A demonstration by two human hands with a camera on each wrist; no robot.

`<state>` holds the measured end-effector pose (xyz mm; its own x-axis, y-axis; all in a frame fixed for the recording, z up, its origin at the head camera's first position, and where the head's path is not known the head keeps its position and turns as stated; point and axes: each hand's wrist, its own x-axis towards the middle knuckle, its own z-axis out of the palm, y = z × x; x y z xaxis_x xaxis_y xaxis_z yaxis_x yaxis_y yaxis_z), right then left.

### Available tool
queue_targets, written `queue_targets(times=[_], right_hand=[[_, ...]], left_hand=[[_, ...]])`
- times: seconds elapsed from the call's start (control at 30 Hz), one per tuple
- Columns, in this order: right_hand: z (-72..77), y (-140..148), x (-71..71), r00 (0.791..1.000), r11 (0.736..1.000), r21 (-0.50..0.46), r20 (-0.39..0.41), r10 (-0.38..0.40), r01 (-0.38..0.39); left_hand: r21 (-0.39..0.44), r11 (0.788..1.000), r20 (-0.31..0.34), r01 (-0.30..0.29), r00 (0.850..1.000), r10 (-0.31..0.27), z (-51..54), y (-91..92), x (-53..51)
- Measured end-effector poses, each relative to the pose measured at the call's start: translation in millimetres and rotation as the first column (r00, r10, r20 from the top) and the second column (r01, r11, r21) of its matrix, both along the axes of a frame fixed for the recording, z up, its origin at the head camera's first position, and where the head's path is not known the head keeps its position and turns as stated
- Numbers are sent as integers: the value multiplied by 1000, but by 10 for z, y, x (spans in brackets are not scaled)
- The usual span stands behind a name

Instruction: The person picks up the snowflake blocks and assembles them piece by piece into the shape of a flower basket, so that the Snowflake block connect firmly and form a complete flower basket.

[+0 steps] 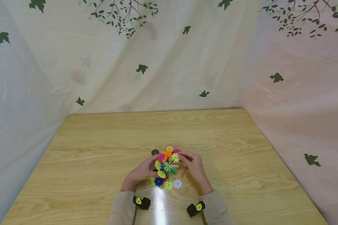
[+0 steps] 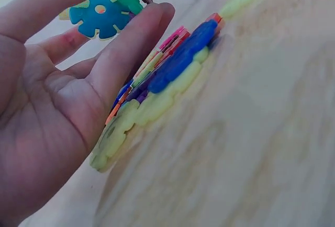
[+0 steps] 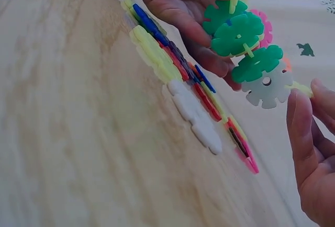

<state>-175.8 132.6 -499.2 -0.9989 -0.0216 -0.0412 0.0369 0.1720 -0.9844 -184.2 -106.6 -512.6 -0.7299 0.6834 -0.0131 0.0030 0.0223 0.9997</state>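
A cluster of interlocked plastic snowflake discs [image 1: 168, 167] is held up over the table between both hands. In the right wrist view its green discs [image 3: 238, 36] and a white disc [image 3: 269, 95] show, slotted into one another at angles. My left hand [image 1: 140, 172] grips the cluster from the left, thumb below and fingers behind. A yellow disc [image 1: 175, 157] at the cluster's right side is pinched between the thumb and fingertips of my right hand [image 1: 195, 165]. From the left wrist, a blue-green disc [image 2: 99, 11] appears beyond the fingers of the left hand [image 2: 52, 112].
Loose discs lie flat in a pile beneath the hands, among them a blue disc [image 1: 158, 182], a yellow one and a white disc [image 1: 177, 183]. A dark brown disc [image 1: 155, 152] lies behind. The wooden table [image 1: 101, 140] meets printed curtains [image 1: 169, 62] at the back and sides.
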Motion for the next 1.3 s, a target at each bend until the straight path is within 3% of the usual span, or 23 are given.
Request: queue_targets(times=[0.37, 0.5, 0.6, 0.7, 0.8, 0.9, 1.03, 1.17, 1.3], right_hand=[[22, -6, 7, 999, 999, -3, 11, 49, -49], [14, 76, -2, 983, 982, 71, 51, 174, -177], [7, 179, 8, 936, 919, 176, 75, 345, -353], [14, 272, 30, 858, 820, 258, 88, 507, -511], [29, 314, 54, 792, 735, 321, 88, 605, -597], [40, 300, 77, 757, 670, 404, 92, 647, -623], [75, 246, 107, 738, 608, 504, 95, 668, -614], [106, 222, 125, 739, 602, 525, 79, 670, -602], [80, 232, 120, 773, 657, 475, 83, 629, -586]], left_hand=[[46, 996, -40, -77, 996, 79, -1, -105, -2], [53, 990, -87, -130, 987, 134, 7, -172, -22], [46, 984, -89, -170, 981, 174, 9, -219, -30], [30, 978, -62, -209, 976, 210, 11, -255, -26], [24, 973, -43, -227, 973, 228, 14, -275, -17], [40, 976, -51, -212, 976, 214, 12, -279, -10], [54, 980, -56, -191, 979, 194, 16, -271, -3], [58, 983, -70, -176, 981, 180, 22, -267, -6], [61, 985, -86, -163, 982, 168, 21, -269, -6]])
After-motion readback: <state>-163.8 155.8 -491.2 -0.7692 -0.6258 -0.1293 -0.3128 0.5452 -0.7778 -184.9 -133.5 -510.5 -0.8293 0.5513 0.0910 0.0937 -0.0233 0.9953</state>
